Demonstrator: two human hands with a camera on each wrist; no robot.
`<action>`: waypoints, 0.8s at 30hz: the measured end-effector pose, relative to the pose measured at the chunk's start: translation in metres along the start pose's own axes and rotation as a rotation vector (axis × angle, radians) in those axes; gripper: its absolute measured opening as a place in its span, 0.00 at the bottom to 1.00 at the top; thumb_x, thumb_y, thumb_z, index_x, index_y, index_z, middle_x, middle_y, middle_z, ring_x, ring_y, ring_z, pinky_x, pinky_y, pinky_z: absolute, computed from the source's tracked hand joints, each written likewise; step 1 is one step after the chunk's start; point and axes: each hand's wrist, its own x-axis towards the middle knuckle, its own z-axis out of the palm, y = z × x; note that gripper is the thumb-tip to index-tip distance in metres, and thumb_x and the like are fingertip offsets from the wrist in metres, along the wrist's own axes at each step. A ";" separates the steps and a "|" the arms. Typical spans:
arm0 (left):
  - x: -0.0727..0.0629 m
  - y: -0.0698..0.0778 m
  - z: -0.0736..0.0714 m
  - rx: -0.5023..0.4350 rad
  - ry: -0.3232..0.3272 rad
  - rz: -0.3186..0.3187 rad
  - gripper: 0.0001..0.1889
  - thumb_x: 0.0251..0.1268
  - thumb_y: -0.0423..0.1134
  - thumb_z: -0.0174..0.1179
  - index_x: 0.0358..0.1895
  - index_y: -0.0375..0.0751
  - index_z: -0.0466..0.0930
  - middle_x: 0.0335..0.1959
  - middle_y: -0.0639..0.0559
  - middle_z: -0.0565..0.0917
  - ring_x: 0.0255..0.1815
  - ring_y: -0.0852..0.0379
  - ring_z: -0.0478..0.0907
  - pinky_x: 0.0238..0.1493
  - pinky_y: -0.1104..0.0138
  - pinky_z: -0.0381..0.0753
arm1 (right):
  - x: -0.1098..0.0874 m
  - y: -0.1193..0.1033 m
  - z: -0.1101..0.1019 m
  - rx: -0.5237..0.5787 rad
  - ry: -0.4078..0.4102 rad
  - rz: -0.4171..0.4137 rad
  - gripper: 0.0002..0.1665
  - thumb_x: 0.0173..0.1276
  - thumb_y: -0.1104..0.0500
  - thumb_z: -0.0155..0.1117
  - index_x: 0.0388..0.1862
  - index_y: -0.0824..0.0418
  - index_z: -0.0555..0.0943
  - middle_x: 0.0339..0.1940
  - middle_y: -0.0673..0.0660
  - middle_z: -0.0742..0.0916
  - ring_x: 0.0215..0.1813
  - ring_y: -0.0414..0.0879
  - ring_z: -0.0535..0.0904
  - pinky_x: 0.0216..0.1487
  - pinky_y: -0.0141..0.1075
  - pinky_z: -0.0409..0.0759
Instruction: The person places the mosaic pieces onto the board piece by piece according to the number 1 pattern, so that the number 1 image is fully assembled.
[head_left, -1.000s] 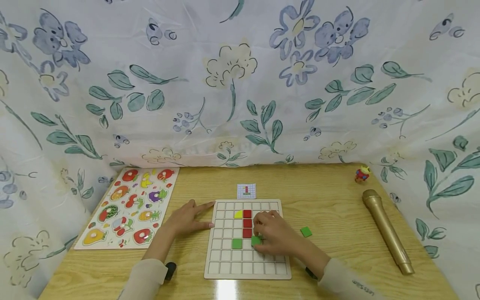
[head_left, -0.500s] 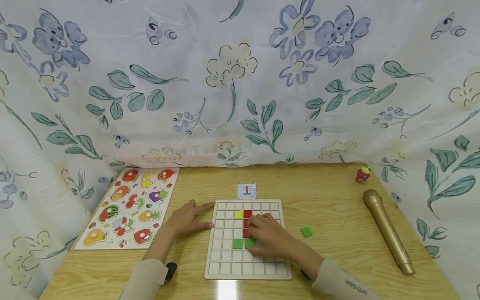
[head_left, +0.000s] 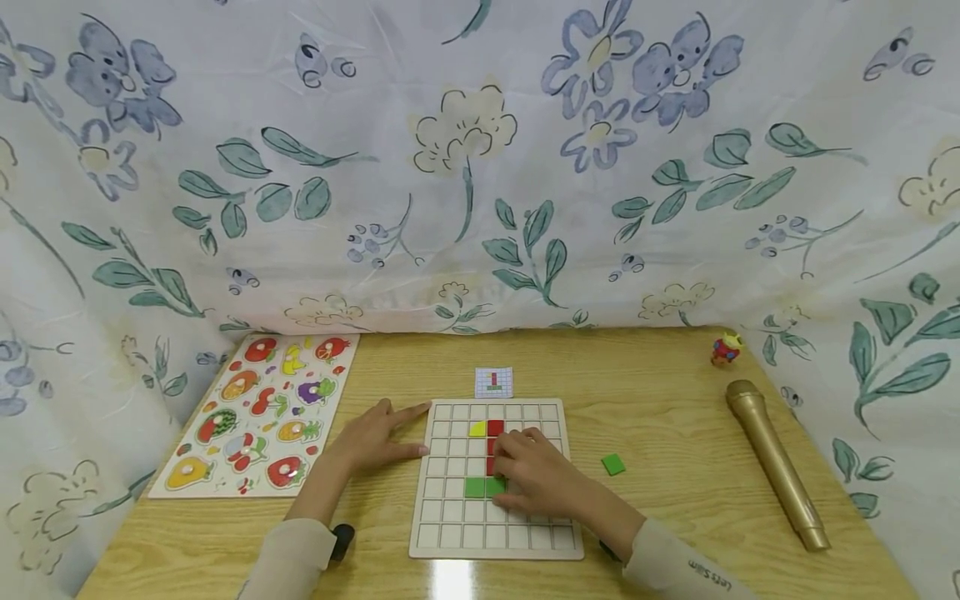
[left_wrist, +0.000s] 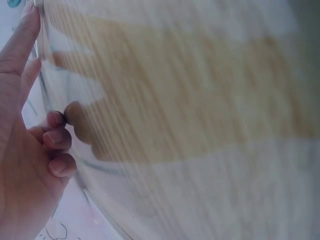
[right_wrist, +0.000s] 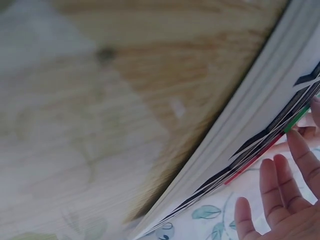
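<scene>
The pale gridded wooden board lies at the front middle of the table. On it sit a yellow quarter-round tile, a column of red tiles and a green square tile. My right hand pinches a second green tile between thumb and index finger, down in the cell beside the first; the hand partly covers it and the red column. In the right wrist view that green tile shows at the fingertips. My left hand touches the board's left edge with extended index finger and thumb.
A loose green tile lies right of the board. Behind the board is a small pattern card. A fruit puzzle board lies at left; a gold microphone and a small figurine at right. A floral curtain closes the back.
My right hand has moved left with the green tile, from a gap away to right against the other green tile. The left hand has stayed at the board's edge.
</scene>
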 end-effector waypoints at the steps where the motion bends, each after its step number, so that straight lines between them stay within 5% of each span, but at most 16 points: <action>1: 0.000 0.000 0.000 -0.001 -0.001 -0.001 0.40 0.56 0.71 0.62 0.73 0.69 0.65 0.36 0.49 0.67 0.30 0.55 0.64 0.29 0.62 0.63 | 0.000 0.000 0.000 -0.001 0.000 0.002 0.19 0.62 0.39 0.71 0.38 0.52 0.84 0.47 0.48 0.79 0.50 0.42 0.74 0.59 0.44 0.72; 12: 0.001 -0.001 0.001 -0.005 -0.006 -0.006 0.40 0.56 0.71 0.62 0.74 0.69 0.64 0.37 0.49 0.67 0.30 0.55 0.64 0.29 0.62 0.63 | -0.009 0.010 -0.011 0.075 0.037 0.082 0.17 0.60 0.43 0.74 0.41 0.51 0.85 0.48 0.48 0.79 0.52 0.44 0.75 0.60 0.47 0.71; 17: 0.000 0.000 -0.001 0.001 -0.007 -0.005 0.40 0.56 0.71 0.61 0.74 0.68 0.64 0.37 0.49 0.67 0.30 0.55 0.64 0.30 0.62 0.63 | -0.023 0.027 -0.015 0.095 0.081 0.127 0.18 0.58 0.45 0.76 0.40 0.54 0.83 0.47 0.50 0.77 0.48 0.44 0.74 0.58 0.49 0.71; 24: -0.001 0.003 -0.003 -0.002 -0.002 0.008 0.40 0.57 0.69 0.62 0.74 0.65 0.66 0.37 0.48 0.67 0.30 0.54 0.63 0.30 0.61 0.64 | -0.049 0.044 -0.027 0.175 0.041 0.243 0.19 0.55 0.51 0.78 0.42 0.57 0.84 0.48 0.51 0.77 0.52 0.47 0.74 0.60 0.51 0.69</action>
